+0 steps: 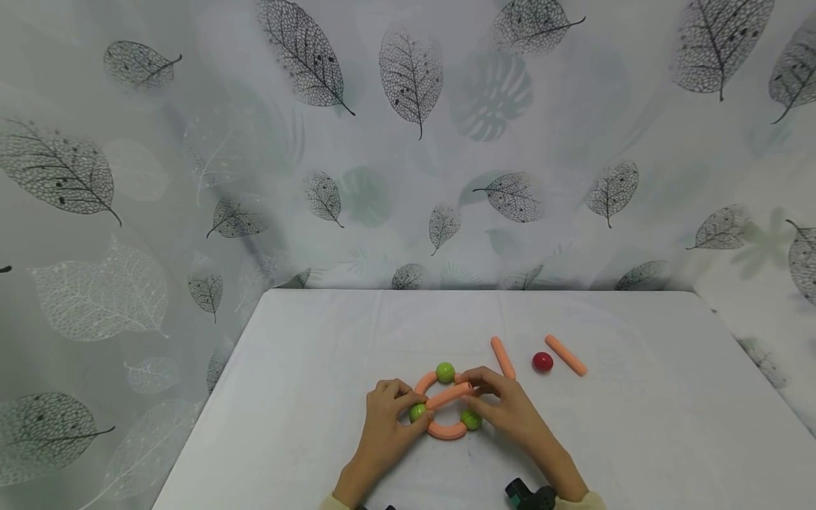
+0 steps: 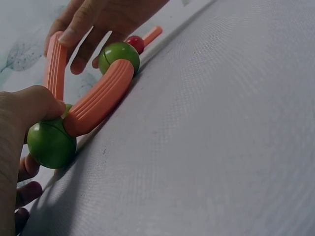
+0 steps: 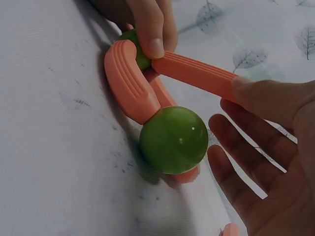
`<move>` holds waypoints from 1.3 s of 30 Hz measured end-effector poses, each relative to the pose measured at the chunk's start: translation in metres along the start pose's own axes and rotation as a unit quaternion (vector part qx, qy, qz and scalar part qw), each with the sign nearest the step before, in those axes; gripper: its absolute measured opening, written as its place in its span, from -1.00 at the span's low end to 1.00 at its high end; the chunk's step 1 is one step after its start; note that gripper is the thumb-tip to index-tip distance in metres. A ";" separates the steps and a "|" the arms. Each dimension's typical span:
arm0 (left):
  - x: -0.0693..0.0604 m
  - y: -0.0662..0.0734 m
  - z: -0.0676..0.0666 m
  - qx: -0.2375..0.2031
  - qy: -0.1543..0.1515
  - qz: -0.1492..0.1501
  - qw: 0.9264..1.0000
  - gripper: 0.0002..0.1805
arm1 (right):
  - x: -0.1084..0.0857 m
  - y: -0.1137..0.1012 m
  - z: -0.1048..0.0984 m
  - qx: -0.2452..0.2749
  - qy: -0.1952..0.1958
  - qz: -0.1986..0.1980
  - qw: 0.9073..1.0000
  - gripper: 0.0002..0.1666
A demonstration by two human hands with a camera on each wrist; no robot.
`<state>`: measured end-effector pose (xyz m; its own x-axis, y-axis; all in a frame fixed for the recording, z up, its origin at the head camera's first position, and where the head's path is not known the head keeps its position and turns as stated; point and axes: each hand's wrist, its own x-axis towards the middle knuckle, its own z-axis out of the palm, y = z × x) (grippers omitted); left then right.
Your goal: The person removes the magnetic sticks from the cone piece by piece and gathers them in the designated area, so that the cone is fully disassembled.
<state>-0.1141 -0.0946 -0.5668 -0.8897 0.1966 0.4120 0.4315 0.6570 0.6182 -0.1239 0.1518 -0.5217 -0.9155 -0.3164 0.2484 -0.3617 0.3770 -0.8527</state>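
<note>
A ring of curved orange rods [image 1: 448, 431] and several green balls [image 1: 445, 372] lies on the white table. My left hand [image 1: 390, 423] grips the ring's left green ball [image 2: 51, 143], its thumb by the near end of a straight orange rod [image 3: 197, 76]. That rod slants upward from the left ball, above the ring. My right hand [image 1: 503, 407] pinches its raised end between thumb and finger, the other fingers spread near the right green ball [image 3: 174, 140].
On the white table [image 1: 287, 368], a straight orange rod [image 1: 503, 357], a red ball [image 1: 542, 362] and another orange rod [image 1: 566, 355] lie beyond my right hand. A leaf-patterned cloth [image 1: 408, 163] hangs behind.
</note>
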 end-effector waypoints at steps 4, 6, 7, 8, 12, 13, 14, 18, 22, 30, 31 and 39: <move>0.001 0.001 -0.001 0.001 -0.005 -0.006 1.000 -0.86 | -0.001 -0.001 -0.002 0.006 -0.008 -0.012 1.000 -0.66; 0.001 0.001 -0.002 0.000 -0.007 -0.009 1.000 -0.86 | -0.001 0.000 -0.002 0.011 -0.010 -0.022 1.000 -0.65; 0.001 0.001 -0.002 0.000 -0.008 -0.011 1.000 -0.87 | -0.001 0.000 -0.003 0.012 -0.010 -0.027 1.000 -0.65; 0.001 0.002 -0.002 0.000 -0.009 -0.013 1.000 -0.87 | -0.001 0.000 -0.003 0.014 -0.011 -0.031 0.999 -0.65; 0.000 0.002 -0.002 -0.003 -0.009 -0.018 1.000 -0.87 | -0.001 0.000 -0.002 0.017 -0.013 -0.039 0.999 -0.65; 0.000 0.002 -0.002 -0.003 -0.008 -0.018 1.000 -0.87 | -0.001 0.000 -0.002 0.017 -0.014 -0.040 0.999 -0.65; 0.000 0.002 -0.002 -0.004 -0.006 -0.017 1.000 -0.87 | -0.001 0.000 -0.002 0.018 -0.015 -0.040 0.999 -0.65; 0.000 0.001 0.000 -0.004 -0.001 -0.013 1.000 -0.87 | -0.001 0.001 -0.002 0.014 -0.012 -0.044 0.999 -0.64; 0.001 0.000 -0.002 -0.001 -0.002 -0.006 1.000 -0.88 | -0.001 0.002 -0.001 0.014 0.000 -0.052 0.999 -0.64; 0.004 -0.002 -0.016 0.036 -0.028 -0.014 0.999 -0.89 | -0.002 0.003 0.000 0.034 0.045 -0.059 0.997 -0.63; 0.003 -0.002 -0.018 0.042 -0.029 -0.018 0.999 -0.90 | -0.002 0.003 0.000 0.040 0.053 -0.058 0.996 -0.63; -0.002 -0.012 -0.030 0.025 0.001 -0.049 0.998 -0.85 | 0.005 0.000 0.006 0.117 0.134 0.071 0.981 -0.63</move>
<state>-0.1133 -0.1242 -0.5547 -0.9268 0.1277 0.3531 0.3343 0.7090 0.6209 -0.1273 0.1444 -0.5230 -0.9788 -0.0234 0.2036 -0.2045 0.1806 -0.9621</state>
